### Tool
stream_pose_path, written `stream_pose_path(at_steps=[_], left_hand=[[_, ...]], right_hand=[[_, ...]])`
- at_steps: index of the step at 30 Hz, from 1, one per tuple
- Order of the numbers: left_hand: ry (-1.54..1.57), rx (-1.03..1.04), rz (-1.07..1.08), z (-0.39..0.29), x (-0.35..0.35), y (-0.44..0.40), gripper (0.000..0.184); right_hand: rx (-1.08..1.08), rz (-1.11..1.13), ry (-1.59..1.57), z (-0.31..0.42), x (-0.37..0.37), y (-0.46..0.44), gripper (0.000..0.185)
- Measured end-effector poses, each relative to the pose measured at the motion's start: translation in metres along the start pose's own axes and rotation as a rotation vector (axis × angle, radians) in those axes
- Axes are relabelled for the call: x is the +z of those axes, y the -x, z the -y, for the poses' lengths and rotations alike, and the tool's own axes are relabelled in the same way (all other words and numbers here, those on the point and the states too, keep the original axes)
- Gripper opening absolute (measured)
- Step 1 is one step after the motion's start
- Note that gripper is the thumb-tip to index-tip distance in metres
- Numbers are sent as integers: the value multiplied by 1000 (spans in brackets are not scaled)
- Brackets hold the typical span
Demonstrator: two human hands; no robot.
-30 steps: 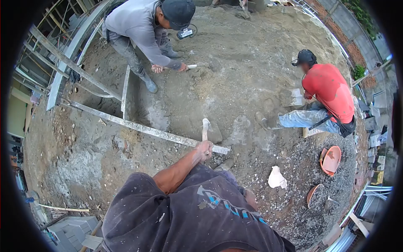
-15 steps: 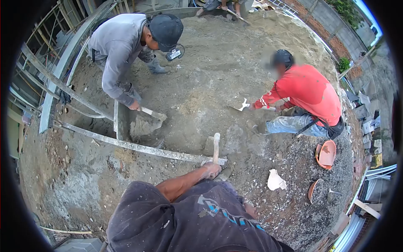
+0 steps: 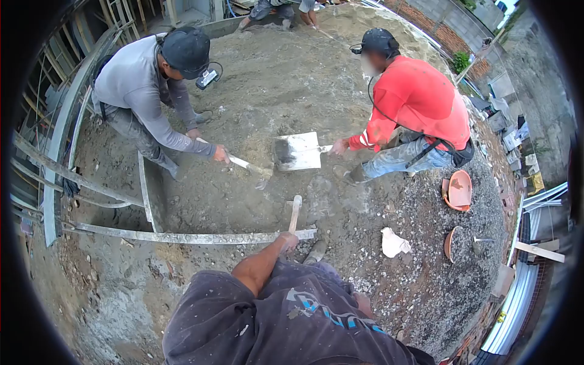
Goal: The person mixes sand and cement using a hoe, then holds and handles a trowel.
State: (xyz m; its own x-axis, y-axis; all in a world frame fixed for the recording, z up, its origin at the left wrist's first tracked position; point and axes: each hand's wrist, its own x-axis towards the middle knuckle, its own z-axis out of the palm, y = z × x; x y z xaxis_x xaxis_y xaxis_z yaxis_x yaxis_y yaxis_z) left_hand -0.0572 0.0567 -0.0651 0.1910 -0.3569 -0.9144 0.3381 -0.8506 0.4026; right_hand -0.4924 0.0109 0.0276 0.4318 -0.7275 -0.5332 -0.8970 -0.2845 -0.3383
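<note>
My left hand is closed round the wooden handle of a short-handled hoe. The handle points away from me, and a narrow grey blade shows beside its far end, at the soil. A long pale board lies on the ground just beyond and left of this hand. Of my right hand only a small patch shows at the edge of my dark shirt; its fingers are hidden. A shoe is partly visible beside my left hand.
A person in grey works a hoe ahead left. Ahead right, a person in red holds a flat shovel. An orange bucket, a bowl-like piece and a pale scrap lie on gravel. Another person digs far back.
The person in red has turned the shovel blade flat and further left. The person in grey has lifted the hoe rightward and gripped it with both hands. My left hand keeps its hold.
</note>
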Motion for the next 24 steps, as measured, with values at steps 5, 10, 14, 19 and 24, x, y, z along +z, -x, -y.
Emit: stream_pose_path(at_steps=[5, 10, 14, 19, 24], left_hand=[[-50, 106, 73, -5, 11, 12, 15], [30, 16, -1, -18, 9, 46, 14], [102, -5, 51, -5, 3, 22, 11], [167, -2, -12, -10, 1, 47, 10], [161, 29, 59, -6, -3, 40, 11]], right_hand=[[-263, 12, 387, 7, -12, 11, 17], [-260, 13, 215, -20, 10, 0, 22], [-209, -23, 48, -28, 23, -2, 26], [-303, -45, 249, -35, 30, -13, 27], [-304, -66, 305, -34, 36, -12, 17]])
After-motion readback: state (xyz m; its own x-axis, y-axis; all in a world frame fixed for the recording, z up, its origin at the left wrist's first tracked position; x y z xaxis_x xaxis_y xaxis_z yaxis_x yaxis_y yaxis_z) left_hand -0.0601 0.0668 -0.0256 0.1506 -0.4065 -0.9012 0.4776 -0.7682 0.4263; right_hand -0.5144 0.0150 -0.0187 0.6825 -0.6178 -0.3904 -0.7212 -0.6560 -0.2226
